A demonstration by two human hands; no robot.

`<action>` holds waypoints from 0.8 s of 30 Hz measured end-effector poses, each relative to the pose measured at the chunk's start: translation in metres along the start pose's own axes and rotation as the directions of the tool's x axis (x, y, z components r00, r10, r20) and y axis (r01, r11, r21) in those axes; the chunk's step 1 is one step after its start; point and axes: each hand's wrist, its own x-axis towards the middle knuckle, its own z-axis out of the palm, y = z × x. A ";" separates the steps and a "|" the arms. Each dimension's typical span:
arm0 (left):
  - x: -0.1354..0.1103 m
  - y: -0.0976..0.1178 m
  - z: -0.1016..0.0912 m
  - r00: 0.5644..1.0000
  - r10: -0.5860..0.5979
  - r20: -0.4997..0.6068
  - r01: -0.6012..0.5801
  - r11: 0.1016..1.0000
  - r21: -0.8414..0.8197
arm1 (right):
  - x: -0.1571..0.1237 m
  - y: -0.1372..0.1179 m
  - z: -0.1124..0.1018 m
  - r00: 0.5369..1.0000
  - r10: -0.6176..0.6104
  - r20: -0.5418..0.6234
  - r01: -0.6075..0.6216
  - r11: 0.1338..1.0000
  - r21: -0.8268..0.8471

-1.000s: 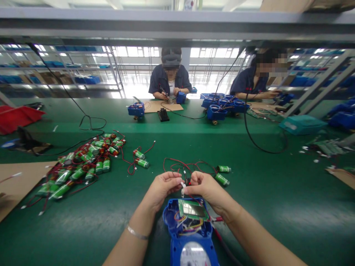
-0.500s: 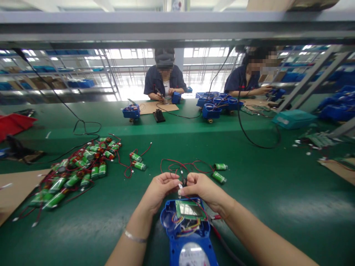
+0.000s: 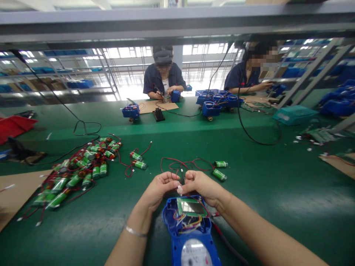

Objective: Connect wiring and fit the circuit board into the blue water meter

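Observation:
My left hand (image 3: pixel 164 187) and my right hand (image 3: pixel 204 187) meet fingertip to fingertip, both closed in a pinch at a small white wire connector (image 3: pixel 179 190). Thin dark and red wires run out by the fingers; my fingertips partly cover the join. Just below lies an opened blue plastic housing (image 3: pixel 184 242), with a green circuit board and a grey display (image 3: pixel 192 208) in its upper part and coloured wires (image 3: pixel 191 225) beneath. Two green battery cells (image 3: pixel 220 174) on red leads rest beyond my right hand.
A heap of green wired cells (image 3: pixel 80 164) spreads on the left of the green table. Red-tipped cable (image 3: pixel 219 231) passes right of the housing. Two co-workers (image 3: pixel 163 77) sit across, among blue housings (image 3: pixel 212 107). A teal bin (image 3: pixel 294 114) stands right; a shelf beam (image 3: pixel 177 22) crosses overhead.
The white connector pieces between my fingertips are now closer together and more covered. The housing appears slightly shifted to the right; both hands stay nearly in place.

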 end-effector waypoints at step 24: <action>-0.085 -0.007 -0.007 0.972 -0.115 -0.205 0.165 0.956 0.244 | -0.069 0.049 -0.027 0.988 -0.133 -0.083 0.132 0.991 -0.018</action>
